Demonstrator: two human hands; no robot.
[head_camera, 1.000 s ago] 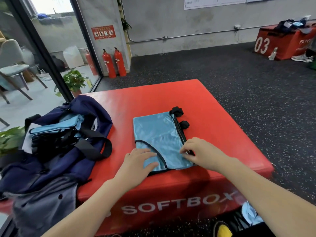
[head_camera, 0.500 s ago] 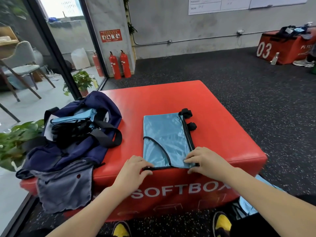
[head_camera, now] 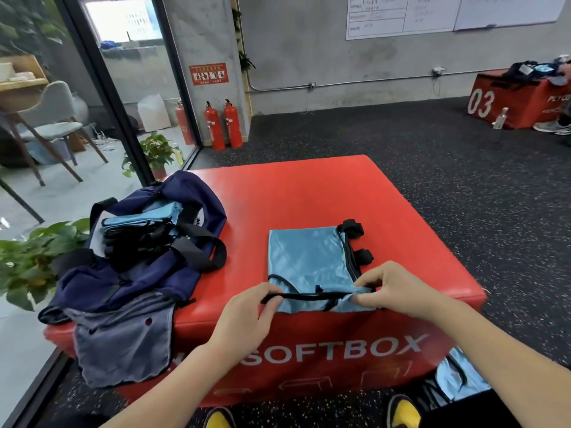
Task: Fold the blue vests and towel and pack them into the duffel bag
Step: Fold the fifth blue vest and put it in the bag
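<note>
A gym: red soft plyo box (head_camera: 309, 193), speckled rubber floor (head_camera: 463, 180), wall whiteboard (head_camera: 506, 10).

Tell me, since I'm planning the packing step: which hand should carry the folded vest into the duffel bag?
Probably the left hand. Both it and the right hand pinch the vest's near edge, but the open duffel bag lies on the left.

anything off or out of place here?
One thing: a blue vest lies on the floor by the softbox's near right corner, not on top. The grey towel droops over the front left edge. Both hands, left hand and right hand, pinch the vest on the box.
</note>
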